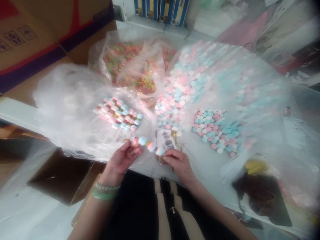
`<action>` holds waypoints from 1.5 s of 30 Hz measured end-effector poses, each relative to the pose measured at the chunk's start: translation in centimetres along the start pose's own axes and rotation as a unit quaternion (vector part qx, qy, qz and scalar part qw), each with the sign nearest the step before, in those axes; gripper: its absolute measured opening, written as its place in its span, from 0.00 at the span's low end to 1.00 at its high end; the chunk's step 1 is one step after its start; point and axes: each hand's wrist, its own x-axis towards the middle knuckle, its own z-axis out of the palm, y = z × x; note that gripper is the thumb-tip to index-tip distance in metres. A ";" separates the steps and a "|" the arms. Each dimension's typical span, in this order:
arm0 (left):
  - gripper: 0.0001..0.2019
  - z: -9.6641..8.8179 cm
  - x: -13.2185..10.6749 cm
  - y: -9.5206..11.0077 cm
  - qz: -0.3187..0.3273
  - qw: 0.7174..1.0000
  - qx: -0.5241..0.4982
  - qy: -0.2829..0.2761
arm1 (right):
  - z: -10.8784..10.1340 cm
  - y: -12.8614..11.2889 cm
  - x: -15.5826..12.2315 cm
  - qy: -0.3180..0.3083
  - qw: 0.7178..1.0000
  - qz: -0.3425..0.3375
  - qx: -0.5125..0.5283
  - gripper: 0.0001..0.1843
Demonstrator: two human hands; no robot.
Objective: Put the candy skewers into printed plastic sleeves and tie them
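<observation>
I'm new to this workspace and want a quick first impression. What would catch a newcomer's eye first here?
A big heap of round pink and blue candies fills the middle, with multicoloured candies behind it. At the front, the left hand and right hand hold a candy stick. More candy sticks lie side by side to the left.

A printed cardboard box [27, 43] stood beyond the white surface [15, 111]. Blue binders [160, 10] lined a shelf [150, 21] behind it.

Blue binders [162, 10] upright on white shelf [142, 21]; cardboard carton [27, 43] upper left; dark box [60, 176] below table edge [17, 111].
</observation>
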 end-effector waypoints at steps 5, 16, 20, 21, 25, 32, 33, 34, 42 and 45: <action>0.19 -0.3 0.3 0.1 -0.019 1.000 0.010 -0.013 | 0.1 0.1 0.2 -0.002 0.999 0.032 0.036 0.06; 0.17 -0.1 0.5 -0.3 -0.018 1.000 -0.014 0.015 | -0.1 1.7 0.2 0.054 0.950 -0.202 -0.232 0.11; 0.19 0.4 0.5 -0.5 -0.012 0.999 -0.021 0.032 | -0.3 2.6 0.0 0.126 0.824 -0.368 -0.413 0.15; 0.19 0.6 0.5 -0.6 -0.008 0.999 -0.021 0.034 | -0.4 2.8 0.0 0.133 0.800 -0.394 -0.433 0.14; 0.19 0.9 0.4 -0.7 0.022 0.999 -0.023 0.027 | -0.6 3.4 -0.1 0.141 0.762 -0.439 -0.455 0.11; 0.10 0.6 0.8 0.0 0.067 0.997 0.024 -0.010 | -1.4 2.2 -0.1 0.027 0.887 -0.319 -0.333 0.15; 0.09 0.5 0.9 0.2 0.071 0.997 0.025 -0.016 | -1.5 2.0 0.0 0.002 0.913 -0.286 -0.292 0.14; 0.09 0.4 1.0 0.2 0.073 0.997 0.027 -0.021 | -1.5 1.7 0.0 -0.015 0.935 -0.251 -0.252 0.13; 0.06 0.6 1.1 -0.6 0.072 0.984 0.135 -0.093 | -0.7 1.5 0.2 -0.033 0.996 -0.011 -0.079 0.07; 0.07 1.0 0.9 -0.8 0.078 0.986 0.121 -0.085 | -0.4 1.6 0.3 -0.050 0.994 -0.002 -0.097 0.06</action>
